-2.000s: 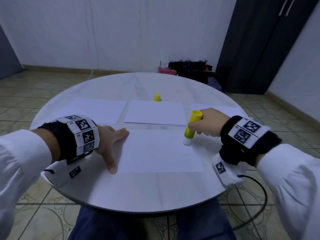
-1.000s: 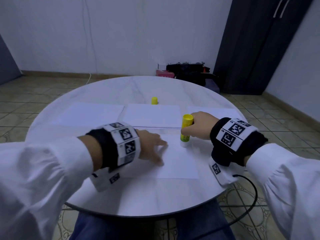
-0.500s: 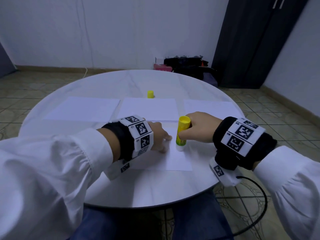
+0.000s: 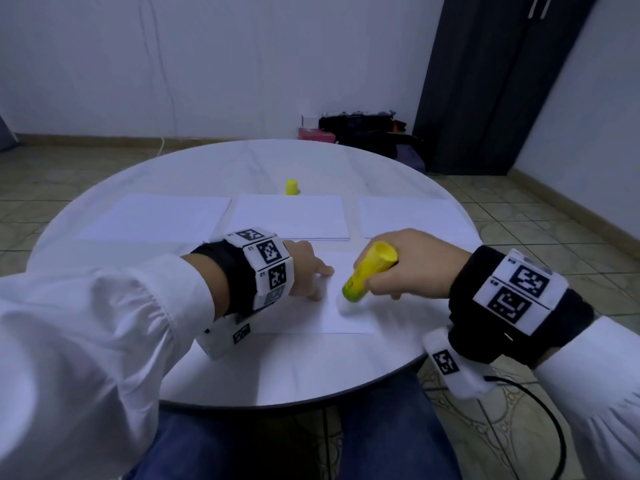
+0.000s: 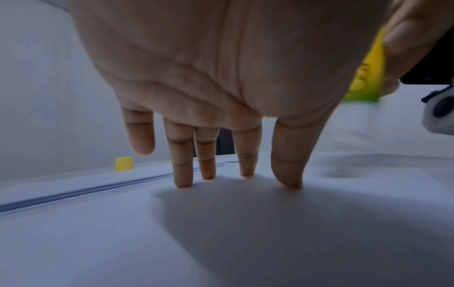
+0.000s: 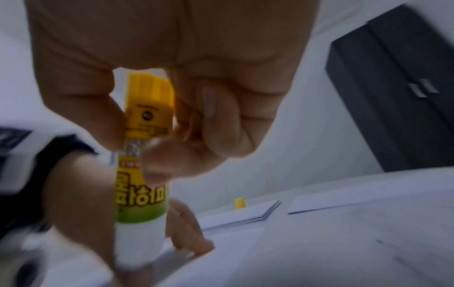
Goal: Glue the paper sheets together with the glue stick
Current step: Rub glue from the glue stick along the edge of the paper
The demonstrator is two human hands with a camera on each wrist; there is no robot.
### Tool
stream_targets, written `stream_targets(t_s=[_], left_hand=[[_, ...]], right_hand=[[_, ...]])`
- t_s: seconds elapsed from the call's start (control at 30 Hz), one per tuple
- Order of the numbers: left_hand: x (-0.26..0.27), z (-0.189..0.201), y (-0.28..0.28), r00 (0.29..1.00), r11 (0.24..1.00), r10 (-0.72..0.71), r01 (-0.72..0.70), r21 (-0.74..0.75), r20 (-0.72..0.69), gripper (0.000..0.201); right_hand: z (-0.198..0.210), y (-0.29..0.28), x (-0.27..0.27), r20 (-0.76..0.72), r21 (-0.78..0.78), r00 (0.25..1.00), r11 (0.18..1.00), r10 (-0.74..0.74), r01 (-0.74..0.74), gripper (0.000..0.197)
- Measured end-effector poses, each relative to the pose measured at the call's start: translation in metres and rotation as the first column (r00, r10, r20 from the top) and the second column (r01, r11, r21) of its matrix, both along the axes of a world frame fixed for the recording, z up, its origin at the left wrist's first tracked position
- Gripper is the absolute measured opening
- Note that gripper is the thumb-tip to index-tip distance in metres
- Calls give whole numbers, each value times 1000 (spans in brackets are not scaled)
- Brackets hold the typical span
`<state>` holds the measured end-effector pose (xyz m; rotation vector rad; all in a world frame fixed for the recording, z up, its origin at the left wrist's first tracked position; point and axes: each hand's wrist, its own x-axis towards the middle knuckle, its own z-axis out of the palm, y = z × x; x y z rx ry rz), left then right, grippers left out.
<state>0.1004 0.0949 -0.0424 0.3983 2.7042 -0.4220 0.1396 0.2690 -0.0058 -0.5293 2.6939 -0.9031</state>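
White round table (image 4: 242, 168) on tiled floor (image 4: 52, 174); left-hand fingers (image 5: 183, 167) straight on paper (image 4: 349, 323), right-hand fingers (image 6: 110, 116) around glue stick (image 4: 367, 275).

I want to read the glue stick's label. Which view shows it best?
The right wrist view: the glue stick fills the frame, label lettering facing the camera. The head view shows it small and tilted; the left wrist view catches only a blurred yellow-green sliver.

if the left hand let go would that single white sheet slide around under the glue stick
Probably. The single white paper sheet looks thin and light, lying loose on the smooth round white table. The left hand's fingertips press it flat while the right hand rubs the yellow-and-green glue stick across it, so it would likely drag or wrinkle.
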Motion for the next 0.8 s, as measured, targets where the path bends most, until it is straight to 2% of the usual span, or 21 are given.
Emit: stream_targets(t_s=[0.1,0.23,0.37,0.43,0.53,0.7,0.8], left_hand=[[-2,-1,0,1000,1000,15,-15,20,5,55],[-7,2,1,999,1000,19,-19,7,28,56],[-8,4,0,999,998,32,-34,48,34,54],[-5,5,0,999,996,27,-29,81,23,50],[-1,5,-1,999,989,35,-34,147,-3,46],[-1,3,-4,998,983,55,-55,176,2,47],[-2,3,-5,1000,989,9,-5,148,-25,49]], right_hand=[[-2,14,-16,-24,-171,985,971,-173,166,27],[-13,16,-45,2,-225,930,906,-367,358,30],[-19,9,-71,22,-152,909,897,-416,414,14],[-23,8,-81,39,-153,906,894,-421,422,19],[-22,7,-87,58,-114,878,871,-475,478,39],[-19,7,-87,34,97,842,840,-538,533,41],[-18,5,-82,19,152,848,840,-530,521,37]])
